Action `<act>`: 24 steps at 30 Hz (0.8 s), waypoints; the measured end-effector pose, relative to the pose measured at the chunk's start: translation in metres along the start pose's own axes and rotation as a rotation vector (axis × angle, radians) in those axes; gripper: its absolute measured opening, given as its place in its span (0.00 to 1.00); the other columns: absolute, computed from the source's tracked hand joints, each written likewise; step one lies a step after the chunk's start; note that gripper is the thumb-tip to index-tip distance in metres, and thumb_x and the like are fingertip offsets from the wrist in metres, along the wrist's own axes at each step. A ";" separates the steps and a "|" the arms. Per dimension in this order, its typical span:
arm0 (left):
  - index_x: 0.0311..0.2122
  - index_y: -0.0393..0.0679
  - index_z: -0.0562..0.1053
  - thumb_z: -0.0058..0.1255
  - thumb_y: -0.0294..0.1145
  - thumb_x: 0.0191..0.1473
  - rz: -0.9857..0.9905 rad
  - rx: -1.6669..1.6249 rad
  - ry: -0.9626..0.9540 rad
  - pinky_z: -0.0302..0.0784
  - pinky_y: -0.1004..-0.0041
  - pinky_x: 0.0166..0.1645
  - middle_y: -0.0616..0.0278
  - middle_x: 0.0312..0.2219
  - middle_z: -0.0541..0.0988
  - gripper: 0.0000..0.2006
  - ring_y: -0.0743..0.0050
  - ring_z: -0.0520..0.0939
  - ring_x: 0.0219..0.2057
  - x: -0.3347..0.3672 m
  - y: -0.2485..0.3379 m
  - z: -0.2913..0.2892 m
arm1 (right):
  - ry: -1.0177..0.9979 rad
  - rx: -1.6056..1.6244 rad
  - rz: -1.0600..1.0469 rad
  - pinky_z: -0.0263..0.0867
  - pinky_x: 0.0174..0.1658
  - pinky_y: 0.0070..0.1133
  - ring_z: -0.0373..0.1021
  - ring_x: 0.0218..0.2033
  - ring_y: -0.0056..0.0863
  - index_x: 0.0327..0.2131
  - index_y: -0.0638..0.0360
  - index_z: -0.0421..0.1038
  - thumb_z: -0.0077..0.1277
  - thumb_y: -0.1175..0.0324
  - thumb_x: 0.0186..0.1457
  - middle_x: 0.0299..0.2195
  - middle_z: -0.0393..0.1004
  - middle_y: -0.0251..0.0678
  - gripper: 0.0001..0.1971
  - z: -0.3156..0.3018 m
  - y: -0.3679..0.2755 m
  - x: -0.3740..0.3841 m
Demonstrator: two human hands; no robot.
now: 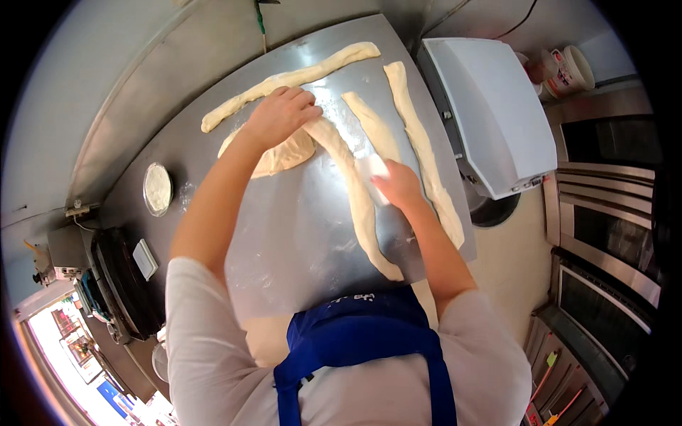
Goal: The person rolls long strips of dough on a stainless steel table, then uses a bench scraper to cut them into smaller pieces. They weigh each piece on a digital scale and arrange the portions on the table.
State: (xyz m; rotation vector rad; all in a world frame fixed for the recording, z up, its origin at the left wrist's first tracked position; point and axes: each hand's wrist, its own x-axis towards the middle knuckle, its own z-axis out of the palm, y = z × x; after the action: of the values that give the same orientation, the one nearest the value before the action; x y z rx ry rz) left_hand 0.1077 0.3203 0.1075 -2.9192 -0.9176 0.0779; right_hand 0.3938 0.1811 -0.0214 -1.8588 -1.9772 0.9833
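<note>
Long pale dough strip (361, 202) lies on grey metal table (298, 234); your left hand (283, 113) covers its far end, grip unclear; beside it, your right hand (402, 186) grips flat white scraper (371, 176). Support strip evenly.

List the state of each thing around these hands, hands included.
Left hand: at middle dough strip's end
Right hand: gripping white scraper
White scraper: held
Middle dough strip: long, curved
Far dough strip: long, slightly bent
Right dough strip: long, uneven
Short dough strip: partly hidden
Dough lump: partly hidden
Bowl: upright, holding white powder
Table: smudged white
</note>
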 end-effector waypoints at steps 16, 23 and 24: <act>0.68 0.51 0.58 0.68 0.47 0.40 0.041 -0.441 -0.406 0.44 0.41 0.70 0.46 0.68 0.53 0.49 0.47 0.46 0.72 -0.038 0.243 0.071 | 0.396 0.576 0.039 0.71 0.44 0.30 0.78 0.40 0.41 0.46 0.71 0.71 0.55 0.67 0.58 0.39 0.80 0.51 0.17 -0.027 -0.005 -0.019; 0.67 0.47 0.59 0.64 0.43 0.48 -0.544 -0.747 -0.003 0.47 0.44 0.71 0.43 0.67 0.54 0.42 0.42 0.51 0.70 -0.089 0.282 0.084 | 0.114 0.494 -0.228 0.71 0.45 0.33 0.77 0.41 0.46 0.48 0.65 0.72 0.54 0.65 0.56 0.38 0.80 0.51 0.18 0.000 -0.090 0.036; 0.66 0.46 0.59 0.63 0.42 0.48 -0.612 -0.777 0.032 0.48 0.45 0.70 0.43 0.67 0.54 0.41 0.42 0.52 0.70 -0.103 0.280 0.094 | 0.068 0.470 -0.269 0.71 0.45 0.33 0.77 0.41 0.48 0.48 0.64 0.72 0.54 0.65 0.54 0.39 0.79 0.52 0.20 0.005 -0.106 0.047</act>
State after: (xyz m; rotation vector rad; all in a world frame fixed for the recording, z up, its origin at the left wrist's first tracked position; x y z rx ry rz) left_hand 0.1762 0.0380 -0.0097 -3.0325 -2.1868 -0.4591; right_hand 0.3011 0.2293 0.0283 -1.3203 -1.7098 1.1581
